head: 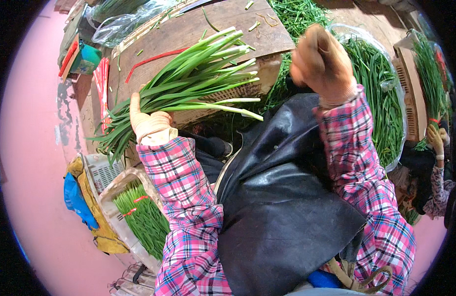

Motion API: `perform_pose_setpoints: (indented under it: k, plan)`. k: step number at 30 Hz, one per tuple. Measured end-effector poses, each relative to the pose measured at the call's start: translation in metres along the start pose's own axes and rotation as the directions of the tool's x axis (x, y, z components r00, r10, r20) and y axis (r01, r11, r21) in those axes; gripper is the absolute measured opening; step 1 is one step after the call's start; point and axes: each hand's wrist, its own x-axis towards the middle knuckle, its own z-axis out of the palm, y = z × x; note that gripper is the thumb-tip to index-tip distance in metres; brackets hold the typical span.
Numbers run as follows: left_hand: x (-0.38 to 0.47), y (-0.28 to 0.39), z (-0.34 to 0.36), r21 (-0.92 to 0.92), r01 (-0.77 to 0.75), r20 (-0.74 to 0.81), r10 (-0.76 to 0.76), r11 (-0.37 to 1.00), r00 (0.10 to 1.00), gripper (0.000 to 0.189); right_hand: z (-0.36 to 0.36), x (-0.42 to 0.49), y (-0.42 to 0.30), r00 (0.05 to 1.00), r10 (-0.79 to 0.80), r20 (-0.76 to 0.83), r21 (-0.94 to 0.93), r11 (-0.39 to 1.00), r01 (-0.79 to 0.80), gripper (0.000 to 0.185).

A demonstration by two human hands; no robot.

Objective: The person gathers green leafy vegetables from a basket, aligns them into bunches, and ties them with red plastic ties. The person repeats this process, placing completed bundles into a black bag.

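Observation:
Wearing an orange knitted glove, my left hand grips a bunch of garlic chives; the pale cut ends point right and the leaves hang over the hand to the left. My right hand, gloved too and blurred, is raised right of the wooden board, apart from the bunch. Its fingers look curled, but whether they hold anything cannot be made out. A red tie strip lies on the board behind the bunch. More red and white strips lie at the board's left end.
A plastic-lined heap of green leaves stands at right. At lower left, a crate holds chives tied with red strips, beside a yellow and blue cloth. A co-worker's gloved hands hold a tied bunch at far right.

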Motion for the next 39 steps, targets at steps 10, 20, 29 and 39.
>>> perform_pose_setpoints:
  k: [10, 20, 29, 39]
  plan:
    - [-0.015, -0.008, 0.014, -0.01, 0.007, -0.043, -0.007, 1.0, 0.999, 0.03, 0.054, 0.04, 0.017, 0.801, -0.484, 0.354, -0.825, 0.241, 0.51, 0.018]
    - [-0.01, -0.011, 0.009, -0.011, -0.018, -0.021, 0.018, 1.0, 1.0, 0.033, 0.053, 0.032, 0.034, 0.989, -0.129, 0.076, -0.811, 0.569, 0.137, 0.022]
    - [-0.024, -0.012, 0.018, 0.01, -0.066, -0.027, 0.067, 0.998, 0.997, 0.028, 0.043, 0.045, 0.038, 0.899, -0.171, 0.404, -0.579, 0.713, 0.396, 0.035]
    - [-0.027, -0.023, 0.023, -0.045, -0.09, 0.042, 0.092, 0.995, 0.995, 0.028, 0.061, 0.038, 0.04, 0.974, 0.076, 0.215, -0.64, 0.764, 0.082, 0.037]
